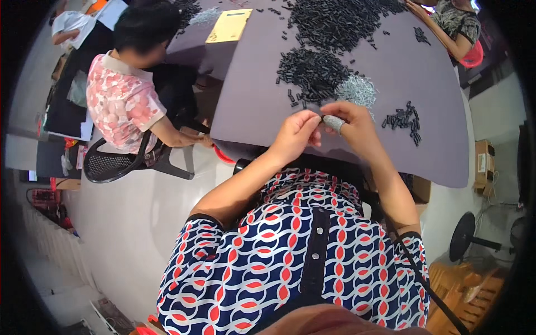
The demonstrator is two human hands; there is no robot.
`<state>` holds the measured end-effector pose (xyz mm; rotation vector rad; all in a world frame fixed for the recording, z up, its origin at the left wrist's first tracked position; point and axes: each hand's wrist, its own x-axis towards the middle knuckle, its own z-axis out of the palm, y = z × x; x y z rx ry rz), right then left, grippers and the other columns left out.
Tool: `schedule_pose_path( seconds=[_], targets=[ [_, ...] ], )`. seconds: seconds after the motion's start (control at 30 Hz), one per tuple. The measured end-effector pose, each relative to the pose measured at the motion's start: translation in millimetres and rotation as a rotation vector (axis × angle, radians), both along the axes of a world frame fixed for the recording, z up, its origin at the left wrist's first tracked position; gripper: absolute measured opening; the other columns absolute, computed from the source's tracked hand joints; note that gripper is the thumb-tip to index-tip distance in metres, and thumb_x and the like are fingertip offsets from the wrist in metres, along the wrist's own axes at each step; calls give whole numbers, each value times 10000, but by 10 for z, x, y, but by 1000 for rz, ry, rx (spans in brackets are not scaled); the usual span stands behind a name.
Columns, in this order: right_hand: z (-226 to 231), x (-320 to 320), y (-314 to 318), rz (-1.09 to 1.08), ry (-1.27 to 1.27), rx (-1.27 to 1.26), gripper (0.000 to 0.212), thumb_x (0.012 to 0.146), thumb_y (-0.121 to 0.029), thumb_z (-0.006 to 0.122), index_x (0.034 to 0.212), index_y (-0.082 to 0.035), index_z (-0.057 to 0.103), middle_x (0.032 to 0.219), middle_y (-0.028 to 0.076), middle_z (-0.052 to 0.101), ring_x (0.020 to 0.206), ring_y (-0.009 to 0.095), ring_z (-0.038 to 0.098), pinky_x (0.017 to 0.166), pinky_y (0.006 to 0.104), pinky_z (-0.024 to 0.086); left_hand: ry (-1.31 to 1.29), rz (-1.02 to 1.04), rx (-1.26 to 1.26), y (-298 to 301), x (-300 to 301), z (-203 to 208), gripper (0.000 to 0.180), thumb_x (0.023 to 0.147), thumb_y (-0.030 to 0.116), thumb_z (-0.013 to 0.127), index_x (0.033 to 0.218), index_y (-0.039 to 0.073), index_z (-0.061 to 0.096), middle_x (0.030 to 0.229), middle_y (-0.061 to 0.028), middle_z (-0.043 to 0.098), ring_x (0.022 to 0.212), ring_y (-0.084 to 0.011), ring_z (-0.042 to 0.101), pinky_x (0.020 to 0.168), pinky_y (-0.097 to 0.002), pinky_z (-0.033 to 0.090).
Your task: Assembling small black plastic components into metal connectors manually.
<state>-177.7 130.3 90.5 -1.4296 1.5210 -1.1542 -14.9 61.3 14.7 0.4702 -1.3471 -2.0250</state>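
My left hand (296, 133) and my right hand (353, 124) meet at the near edge of the table, fingertips pinched together. Between them shows a bit of a small black piece (322, 119), mostly hidden by the fingers. A grey wrap (334, 124) covers one digit of my right hand. Just beyond my hands lies a heap of short black tubular pieces (310, 72), with a pile of small pale, clear-looking pieces (360, 90) against its right side. To the right of my right hand is a smaller scatter of black pieces (403, 118).
The grey-covered table (251, 111) holds a larger black heap (335, 25) farther back and a yellow sheet (229, 26). One person (125, 100) sits at the left on a black chair (117, 164); another person (455, 30) works at the far right. A black fan (462, 237) stands at lower right.
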Motion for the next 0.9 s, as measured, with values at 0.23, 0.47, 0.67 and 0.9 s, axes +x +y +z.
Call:
schedule_pose_path(
  seconds=[0.23, 0.47, 0.67, 0.9],
  targets=[
    [97, -136, 48, 192, -40, 2, 150, 858, 92, 595, 974, 36, 671, 931, 37, 638, 804, 112, 639, 729, 245, 519, -52, -71, 38, 52, 92, 132, 231, 1057, 197, 489, 1036, 7, 618, 775, -8, 597, 647, -103, 600, 630, -251, 546],
    [258, -138, 97, 247, 265, -120, 258, 767, 178, 555, 963, 52, 664, 947, 58, 617, 828, 139, 643, 754, 257, 521, -88, -194, 103, 52, 144, 231, 250, 1051, 222, 504, 1020, 4, 623, 748, -4, 585, 637, -113, 591, 602, -252, 525],
    [369, -140, 128, 274, -84, 58, 183, 816, 152, 591, 957, 58, 662, 944, 57, 623, 837, 125, 629, 732, 252, 512, 1, -237, 276, 110, 178, 372, 250, 1046, 230, 512, 992, 15, 628, 729, 3, 583, 611, -110, 584, 580, -241, 502],
    [368, -159, 177, 247, 179, 39, 127, 861, 102, 627, 956, 35, 677, 953, 61, 621, 846, 120, 630, 742, 253, 511, -193, 41, -335, 244, 173, 384, 162, 1023, 194, 565, 1065, 56, 639, 759, -16, 616, 657, -121, 623, 639, -259, 543]
  ],
)
